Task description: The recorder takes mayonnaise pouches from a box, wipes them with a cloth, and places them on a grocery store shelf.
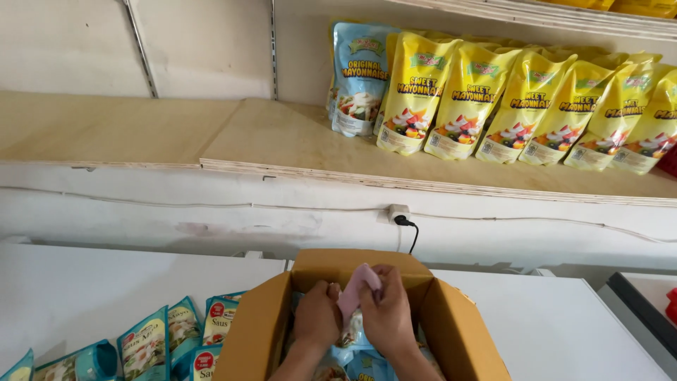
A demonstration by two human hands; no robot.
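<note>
The grip of the right hand [386, 310] is closed on a pink cloth [355, 288] above the open cardboard box [451, 317], the left hand [317, 314] pinching a soft pouch [350, 331] beneath it; the pouch looks limp, slick and light, best taken by its top seam; the box rests on a white tabletop [564, 331]; blue pouches [162, 342] lie left; yellow pouches [493, 99] line a plywood shelf [282, 141].
</note>
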